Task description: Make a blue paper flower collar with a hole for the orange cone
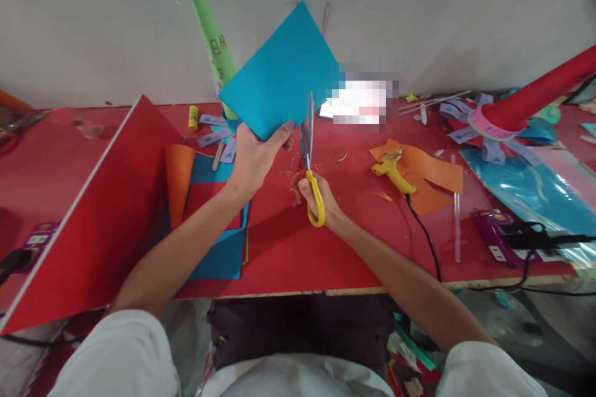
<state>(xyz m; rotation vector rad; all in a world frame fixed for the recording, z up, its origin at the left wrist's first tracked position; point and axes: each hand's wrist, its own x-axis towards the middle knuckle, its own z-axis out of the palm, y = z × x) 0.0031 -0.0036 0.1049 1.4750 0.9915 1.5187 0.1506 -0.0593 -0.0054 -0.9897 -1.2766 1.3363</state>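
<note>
at the far left, a purple power strip (43,239) lies on the red worktop (298,263), with a red board (112,198) leaning beside it. next comes an orange paper cone (179,180), near blue sheets (214,257) lying flat, and a small yellow glue stick (193,118) stands behind. a green tube (212,37) topped with a pale star rises near the wall. the left hand (254,158) is clamped on the lower edge of a blue sheet of paper (284,68), held up tilted above the worktop. just right of it, the right hand (329,200) grips yellow-handled scissors (306,158), blades pointing up by the sheet's lower right side; whether they touch it i cannot tell. the hands are near each other but apart. farther right, a yellow glue gun (395,172) lies on orange paper (437,167), and a red tube (544,90) slants up at the far right.
</note>
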